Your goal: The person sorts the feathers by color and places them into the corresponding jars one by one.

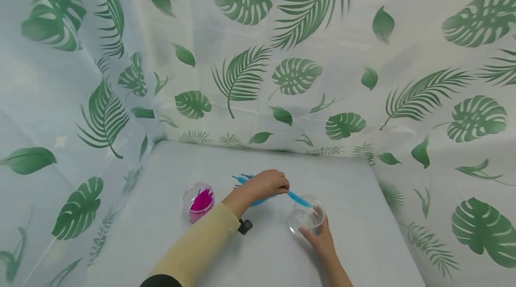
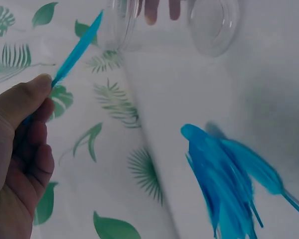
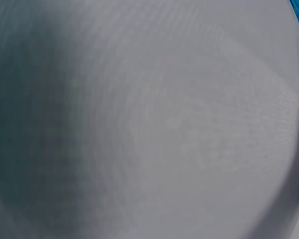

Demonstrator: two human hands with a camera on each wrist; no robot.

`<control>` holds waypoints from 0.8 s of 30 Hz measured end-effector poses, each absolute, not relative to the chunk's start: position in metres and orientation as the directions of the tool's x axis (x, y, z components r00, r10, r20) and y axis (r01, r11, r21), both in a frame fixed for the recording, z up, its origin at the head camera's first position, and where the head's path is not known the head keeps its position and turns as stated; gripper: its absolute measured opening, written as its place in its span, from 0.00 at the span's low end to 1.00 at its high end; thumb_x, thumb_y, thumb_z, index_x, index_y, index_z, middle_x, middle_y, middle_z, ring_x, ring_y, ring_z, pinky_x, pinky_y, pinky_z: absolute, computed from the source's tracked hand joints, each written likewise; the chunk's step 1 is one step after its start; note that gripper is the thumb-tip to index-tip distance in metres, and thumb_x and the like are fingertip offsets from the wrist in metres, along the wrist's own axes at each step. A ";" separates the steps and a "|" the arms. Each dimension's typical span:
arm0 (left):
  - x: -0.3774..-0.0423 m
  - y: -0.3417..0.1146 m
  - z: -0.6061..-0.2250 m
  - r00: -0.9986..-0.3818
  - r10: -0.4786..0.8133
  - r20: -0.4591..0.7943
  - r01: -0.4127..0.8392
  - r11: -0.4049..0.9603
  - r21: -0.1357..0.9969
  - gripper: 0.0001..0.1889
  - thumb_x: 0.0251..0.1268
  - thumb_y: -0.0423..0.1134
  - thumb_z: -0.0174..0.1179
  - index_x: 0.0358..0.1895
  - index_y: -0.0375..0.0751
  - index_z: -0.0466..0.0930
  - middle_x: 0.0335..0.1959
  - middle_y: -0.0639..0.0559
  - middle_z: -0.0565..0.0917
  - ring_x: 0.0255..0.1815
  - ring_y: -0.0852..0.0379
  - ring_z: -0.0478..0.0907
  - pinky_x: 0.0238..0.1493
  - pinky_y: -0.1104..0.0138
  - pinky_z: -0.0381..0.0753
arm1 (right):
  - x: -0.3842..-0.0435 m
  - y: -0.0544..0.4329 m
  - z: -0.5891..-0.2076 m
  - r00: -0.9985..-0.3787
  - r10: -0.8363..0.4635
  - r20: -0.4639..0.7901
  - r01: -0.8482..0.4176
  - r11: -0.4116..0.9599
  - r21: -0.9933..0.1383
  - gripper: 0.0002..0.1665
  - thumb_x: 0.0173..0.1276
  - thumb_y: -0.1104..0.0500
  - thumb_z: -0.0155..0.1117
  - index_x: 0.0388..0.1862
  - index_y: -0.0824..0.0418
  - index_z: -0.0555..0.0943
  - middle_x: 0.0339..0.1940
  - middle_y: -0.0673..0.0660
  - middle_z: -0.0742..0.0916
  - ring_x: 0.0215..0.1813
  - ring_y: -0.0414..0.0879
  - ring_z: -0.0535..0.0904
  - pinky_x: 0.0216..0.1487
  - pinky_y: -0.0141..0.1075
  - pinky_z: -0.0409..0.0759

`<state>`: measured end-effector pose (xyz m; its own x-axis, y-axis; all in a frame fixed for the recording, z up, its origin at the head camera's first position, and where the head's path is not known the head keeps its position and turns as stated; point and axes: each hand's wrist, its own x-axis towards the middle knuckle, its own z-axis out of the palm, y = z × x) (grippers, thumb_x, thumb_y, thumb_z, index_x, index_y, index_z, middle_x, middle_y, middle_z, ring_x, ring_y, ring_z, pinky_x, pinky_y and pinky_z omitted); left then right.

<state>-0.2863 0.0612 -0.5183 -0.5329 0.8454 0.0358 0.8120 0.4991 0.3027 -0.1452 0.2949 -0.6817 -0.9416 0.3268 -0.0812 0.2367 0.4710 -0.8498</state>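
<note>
My left hand (image 1: 267, 185) pinches a single blue feather (image 1: 299, 199) between thumb and fingers, its tip reaching over the mouth of a clear round jar (image 1: 296, 223). The same feather (image 2: 78, 51) points up and away from the thumb in the left wrist view. On the jar's right side, my right hand (image 1: 322, 237) grips it with thumb and fingers spread around the wall. A pile of blue feathers (image 2: 220, 186) lies on the table, partly hidden behind the left hand and forearm in the head view.
A second clear jar, at the left, holds bright pink feathers (image 1: 202, 199). The white table (image 1: 354, 215) meets leaf-printed curtains (image 1: 298, 117) at the back and sides. A small black device (image 1: 244, 226) sits at the left wrist. Mostly blurred pale surface fills the right wrist view.
</note>
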 end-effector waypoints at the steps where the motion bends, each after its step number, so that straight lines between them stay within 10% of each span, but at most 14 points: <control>1: -0.286 0.066 -0.519 -0.521 0.853 0.021 0.824 0.496 0.274 0.09 0.73 0.47 0.56 0.46 0.56 0.86 0.41 0.63 0.82 0.44 0.65 0.77 0.49 0.74 0.77 | -0.145 0.295 -0.683 -0.943 0.325 -0.079 0.233 0.469 -0.852 0.64 0.52 0.45 0.79 0.80 0.42 0.49 0.79 0.64 0.61 0.79 0.68 0.51 0.74 0.71 0.45; 24: -0.253 0.130 -0.559 -0.515 0.854 -0.068 0.828 0.517 0.218 0.06 0.69 0.49 0.61 0.43 0.58 0.86 0.36 0.64 0.80 0.36 0.69 0.73 0.42 0.77 0.76 | -0.143 0.300 -0.687 -0.960 0.275 -0.053 0.181 0.464 -0.867 0.60 0.58 0.42 0.75 0.80 0.39 0.48 0.81 0.59 0.60 0.80 0.65 0.52 0.73 0.69 0.53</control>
